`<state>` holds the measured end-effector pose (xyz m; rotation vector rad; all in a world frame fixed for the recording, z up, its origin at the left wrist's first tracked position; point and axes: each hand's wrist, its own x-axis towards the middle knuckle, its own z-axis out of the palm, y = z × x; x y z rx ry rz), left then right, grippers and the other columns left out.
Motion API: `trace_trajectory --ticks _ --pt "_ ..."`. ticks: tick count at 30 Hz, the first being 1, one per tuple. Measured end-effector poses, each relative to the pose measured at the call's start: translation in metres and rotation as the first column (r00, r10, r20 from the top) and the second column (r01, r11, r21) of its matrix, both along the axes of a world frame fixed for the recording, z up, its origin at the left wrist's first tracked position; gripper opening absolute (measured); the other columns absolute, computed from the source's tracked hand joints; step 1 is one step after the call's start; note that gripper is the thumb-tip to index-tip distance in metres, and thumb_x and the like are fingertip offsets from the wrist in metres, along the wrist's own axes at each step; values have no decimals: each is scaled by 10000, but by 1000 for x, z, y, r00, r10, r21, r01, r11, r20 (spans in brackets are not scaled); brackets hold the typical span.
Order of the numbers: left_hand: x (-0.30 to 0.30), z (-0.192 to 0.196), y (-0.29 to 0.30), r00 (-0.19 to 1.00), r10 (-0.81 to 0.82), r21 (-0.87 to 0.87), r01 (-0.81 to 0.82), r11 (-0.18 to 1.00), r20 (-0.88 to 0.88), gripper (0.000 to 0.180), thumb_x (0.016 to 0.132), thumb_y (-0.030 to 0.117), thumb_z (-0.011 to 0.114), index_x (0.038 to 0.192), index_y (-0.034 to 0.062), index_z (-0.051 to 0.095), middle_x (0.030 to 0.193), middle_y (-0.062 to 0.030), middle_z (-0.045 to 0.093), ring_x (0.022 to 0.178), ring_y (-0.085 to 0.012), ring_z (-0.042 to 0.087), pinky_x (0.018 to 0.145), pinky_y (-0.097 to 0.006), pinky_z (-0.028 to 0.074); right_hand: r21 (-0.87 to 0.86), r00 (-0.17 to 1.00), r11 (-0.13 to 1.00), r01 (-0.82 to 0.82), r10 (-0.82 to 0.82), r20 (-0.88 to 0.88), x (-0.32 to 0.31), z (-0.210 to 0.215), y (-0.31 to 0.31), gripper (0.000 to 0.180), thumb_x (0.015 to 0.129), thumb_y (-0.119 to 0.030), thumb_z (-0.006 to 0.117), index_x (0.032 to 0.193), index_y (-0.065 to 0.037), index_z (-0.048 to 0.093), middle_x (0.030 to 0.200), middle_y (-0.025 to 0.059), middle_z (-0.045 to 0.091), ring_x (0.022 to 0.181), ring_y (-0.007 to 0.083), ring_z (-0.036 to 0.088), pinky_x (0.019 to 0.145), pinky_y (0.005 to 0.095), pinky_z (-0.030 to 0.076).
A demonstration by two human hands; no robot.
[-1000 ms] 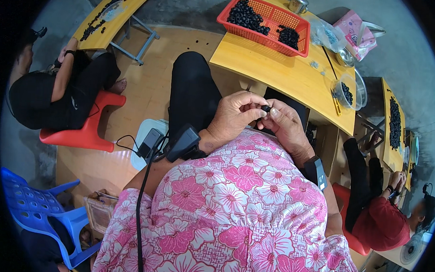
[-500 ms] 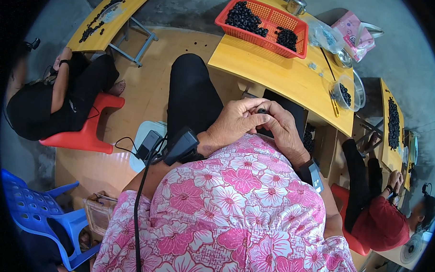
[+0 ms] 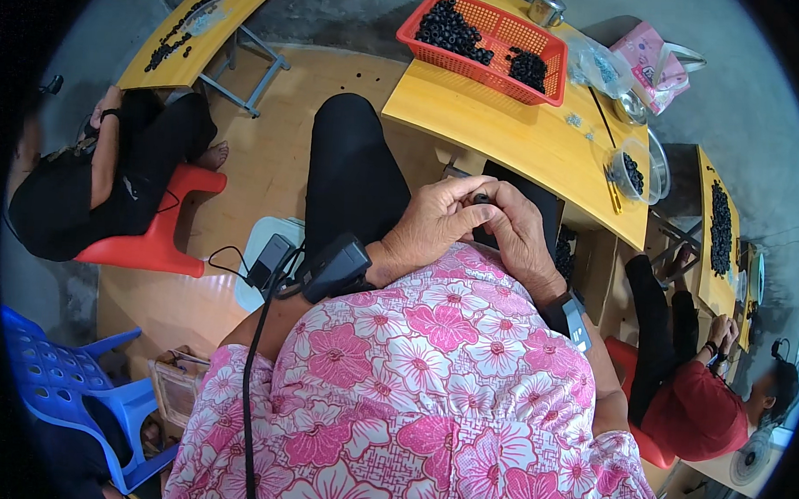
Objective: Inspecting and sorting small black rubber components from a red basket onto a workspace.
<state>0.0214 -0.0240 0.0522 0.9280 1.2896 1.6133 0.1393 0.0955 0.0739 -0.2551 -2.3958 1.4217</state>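
Both my hands meet above my lap, in front of the table's near edge. Between them is a small black ring-shaped part (image 3: 481, 200), mostly covered by fingers. My left hand (image 3: 436, 220) is closed, thumb and fingers pinching the part from its left side. My right hand (image 3: 521, 229) is closed round it from the right, its fingertips against those of the left. Whether anything smaller is held with the part cannot be made out. A similar heap of black ring parts (image 3: 451, 30) lies in the red plastic basket (image 3: 476, 66) on the table.
On the yellow table (image 3: 475, 111) are a clear tub (image 3: 632, 172) of black parts, yellow-handled tweezers or snips (image 3: 614, 192), a metal cup (image 3: 546, 8) and a pink bag (image 3: 645, 64). One person (image 3: 67, 194) sits at left, another (image 3: 702, 405) at right. A blue chair (image 3: 69, 379) stands lower left.
My hands stay together on the black part, with only slight finger movement. The view has shifted a little. The person at left has leaned slightly.
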Motion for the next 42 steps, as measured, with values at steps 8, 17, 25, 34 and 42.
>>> trace_trajectory --ticks 8,17,25,34,42 --pt "-2 1 -4 964 -11 76 32 997 -266 407 912 172 595 1264 -7 495 1028 -34 561 793 -43 510 658 -184 464 191 998 982 8 5 -67 3 4 -7 203 914 -139 481 1058 1 508 963 188 538 876 354 554 799 374 453" --pt "3 7 0 992 3 22 0 1000 -126 389 909 116 580 1268 -10 498 979 -24 565 778 -50 529 631 -188 461 181 995 983 19 -2 -96 3 4 -2 170 909 -98 483 1044 -1 516 948 179 547 870 340 565 789 371 454" --pt "-1 -6 -1 992 -28 -8 29 1000 124 469 914 106 534 1355 -2 418 854 20 513 691 -39 483 633 -185 439 -146 953 945 293 -301 -31 21 3 31 124 883 -79 556 973 7 558 783 29 516 647 92 491 606 224 434" --pt "-10 -23 5 996 -28 -151 41 988 87 372 903 77 526 1263 -16 521 816 30 505 678 -35 478 640 -178 440 429 631 488 760 -714 -305 75 27 164 161 854 -118 610 951 8 582 809 156 622 732 266 619 671 336 475" --pt "-18 -26 15 991 -28 -249 61 967 134 354 895 67 540 1242 -2 544 802 39 537 683 -33 474 637 -182 414 490 417 313 814 -901 -118 90 7 218 258 834 -155 643 1040 -12 585 812 148 636 772 267 629 678 347 483"
